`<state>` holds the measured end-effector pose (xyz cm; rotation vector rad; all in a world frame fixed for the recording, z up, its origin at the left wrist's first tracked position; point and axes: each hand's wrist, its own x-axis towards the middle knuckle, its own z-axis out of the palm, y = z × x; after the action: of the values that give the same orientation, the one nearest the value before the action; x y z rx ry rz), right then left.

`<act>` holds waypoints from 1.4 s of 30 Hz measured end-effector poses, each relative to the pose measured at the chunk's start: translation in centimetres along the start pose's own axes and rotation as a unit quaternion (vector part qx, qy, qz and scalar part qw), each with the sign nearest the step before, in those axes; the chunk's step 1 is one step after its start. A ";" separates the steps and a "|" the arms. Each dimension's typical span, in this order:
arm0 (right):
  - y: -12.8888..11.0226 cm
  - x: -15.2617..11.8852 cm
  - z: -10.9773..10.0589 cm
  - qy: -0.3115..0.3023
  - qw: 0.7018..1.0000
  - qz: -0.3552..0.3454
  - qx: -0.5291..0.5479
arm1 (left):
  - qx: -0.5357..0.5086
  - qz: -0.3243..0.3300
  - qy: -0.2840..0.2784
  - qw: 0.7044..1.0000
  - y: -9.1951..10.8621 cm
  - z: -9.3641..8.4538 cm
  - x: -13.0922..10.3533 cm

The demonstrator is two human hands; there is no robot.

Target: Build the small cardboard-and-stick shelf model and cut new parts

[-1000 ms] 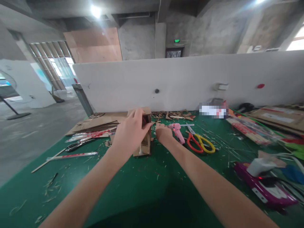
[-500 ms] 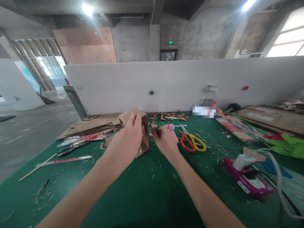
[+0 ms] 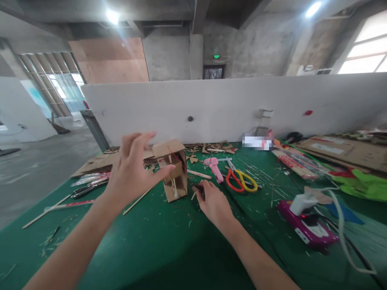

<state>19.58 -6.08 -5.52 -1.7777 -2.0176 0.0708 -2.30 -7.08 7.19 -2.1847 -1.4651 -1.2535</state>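
Observation:
My left hand (image 3: 134, 167) is raised with fingers spread, just left of a small cardboard box (image 3: 175, 193), holding nothing. The box stands upright on the green table, its front open, with light sticks and a thin red wire showing inside. My right hand (image 3: 213, 201) is closed around a small dark object (image 3: 198, 191) to the right of the box; a short pale stick pokes out beside it. Behind that hand lie a pink glue gun (image 3: 215, 169) and scissors (image 3: 242, 181) with red and yellow handles.
Cardboard scraps (image 3: 211, 148) lie along the white partition (image 3: 151, 108). Wooden sticks, a dark-handled tool (image 3: 87, 189) and packets lie at left. A purple power strip (image 3: 305, 227) with cables sits at right, near green cloth (image 3: 363, 185) and flat cardboard (image 3: 344, 151).
My left hand has let go of the cardboard box and moved left, its fingers now spread. My right hand has come slightly nearer with the dark object. More of the box's inside shows.

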 end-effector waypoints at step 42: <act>10.3 4.7 -2.1 0.064 0.952 0.042 -0.296 | -0.208 -0.162 0.089 0.960 -4.0 13.3 8.3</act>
<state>29.56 -0.43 -5.62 -2.1429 -1.9947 -0.6735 2.39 8.15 4.29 -2.0419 -1.6504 -1.9727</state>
